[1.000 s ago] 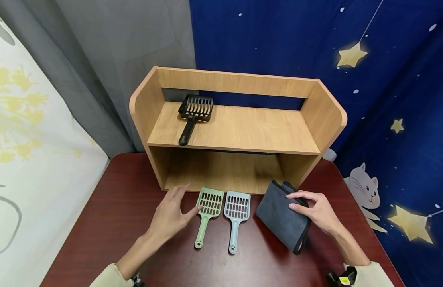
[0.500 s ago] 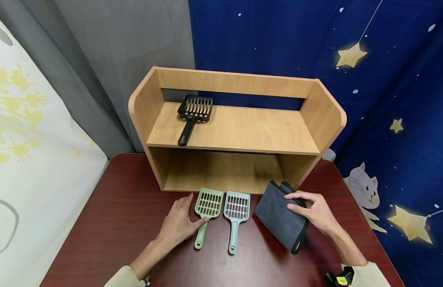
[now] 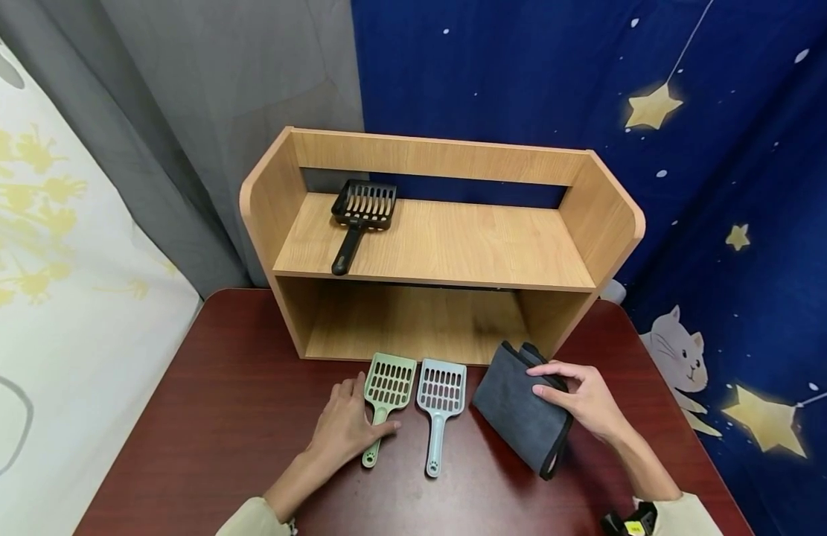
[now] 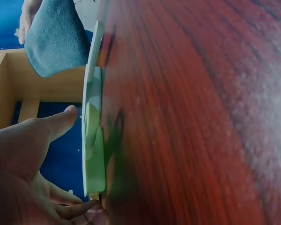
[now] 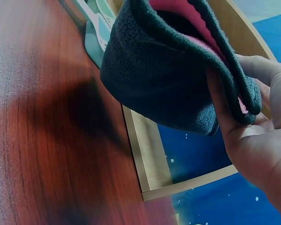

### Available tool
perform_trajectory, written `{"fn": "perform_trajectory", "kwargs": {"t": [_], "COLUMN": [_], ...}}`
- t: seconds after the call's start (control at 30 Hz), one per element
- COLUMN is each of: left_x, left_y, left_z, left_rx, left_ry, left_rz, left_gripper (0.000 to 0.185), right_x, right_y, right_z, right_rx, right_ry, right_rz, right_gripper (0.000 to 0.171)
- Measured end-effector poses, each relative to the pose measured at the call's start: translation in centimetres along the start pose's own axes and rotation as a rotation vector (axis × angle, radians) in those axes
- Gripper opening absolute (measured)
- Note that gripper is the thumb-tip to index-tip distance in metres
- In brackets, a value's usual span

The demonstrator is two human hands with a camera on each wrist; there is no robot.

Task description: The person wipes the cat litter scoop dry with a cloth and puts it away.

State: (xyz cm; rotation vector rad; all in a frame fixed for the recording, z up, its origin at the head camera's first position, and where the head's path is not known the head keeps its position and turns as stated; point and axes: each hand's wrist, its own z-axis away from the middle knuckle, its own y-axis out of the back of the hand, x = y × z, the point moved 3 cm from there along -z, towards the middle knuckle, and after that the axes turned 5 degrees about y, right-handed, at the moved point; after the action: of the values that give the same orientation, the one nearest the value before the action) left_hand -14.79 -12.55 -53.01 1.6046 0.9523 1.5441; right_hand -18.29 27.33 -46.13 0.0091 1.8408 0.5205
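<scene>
My right hand (image 3: pixel 587 398) grips a folded dark grey cloth (image 3: pixel 516 413) by its edge, thumb on one side and fingers on the other. In the right wrist view the cloth (image 5: pixel 154 79) is raised over the table, with pink showing inside its folds. My left hand (image 3: pixel 346 426) is at the green litter scoop (image 3: pixel 380 417), fingers along its left side and thumb above its handle. The left wrist view has the thumb apart from the green scoop (image 4: pixel 94 164), fingertips low at its head. A light blue litter scoop (image 3: pixel 437 435) lies beside it, handle toward me.
A two-level wooden shelf (image 3: pixel 453 246) stands at the back of the dark red table (image 3: pixel 239 417). On its upper board, at the left, rests a black litter scoop (image 3: pixel 349 246). The two nearer scoops lie right in front of the shelf's lower board. Curtains (image 3: pixel 487 67) hang behind.
My left hand has come right and toward me, its thumb passing from the green scoop's head to over the handle. My right hand keeps hold of the cloth almost in place.
</scene>
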Motion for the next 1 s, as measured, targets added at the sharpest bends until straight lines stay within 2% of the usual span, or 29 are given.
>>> {"fn": "perform_trajectory", "kwargs": {"t": [0.17, 0.4, 0.8, 1.0], "left_x": [0.4, 0.5, -1.0, -2.1], "left_y": [-0.5, -0.2, 0.7, 1.2], "left_z": [-0.4, -0.5, -0.4, -0.1], "left_rx": [-0.006, 0.023, -0.002, 0.01], "left_ry": [-0.002, -0.013, 0.037, 0.035], "left_rz": [-0.027, -0.028, -0.016, 0.0], "left_gripper": [0.115, 0.103, 0.081, 0.064], "right_x": [0.2, 0.4, 0.7, 0.7], "right_y": [0.0, -0.1, 0.3, 0.3], "right_z": [0.1, 0.4, 0.7, 0.7], "right_rx": [0.004, 0.006, 0.007, 0.015], "right_ry": [0.001, -0.002, -0.015, -0.003], "right_rz": [0.007, -0.001, -0.011, 0.002], "right_gripper": [0.024, 0.025, 0.025, 0.025]}}
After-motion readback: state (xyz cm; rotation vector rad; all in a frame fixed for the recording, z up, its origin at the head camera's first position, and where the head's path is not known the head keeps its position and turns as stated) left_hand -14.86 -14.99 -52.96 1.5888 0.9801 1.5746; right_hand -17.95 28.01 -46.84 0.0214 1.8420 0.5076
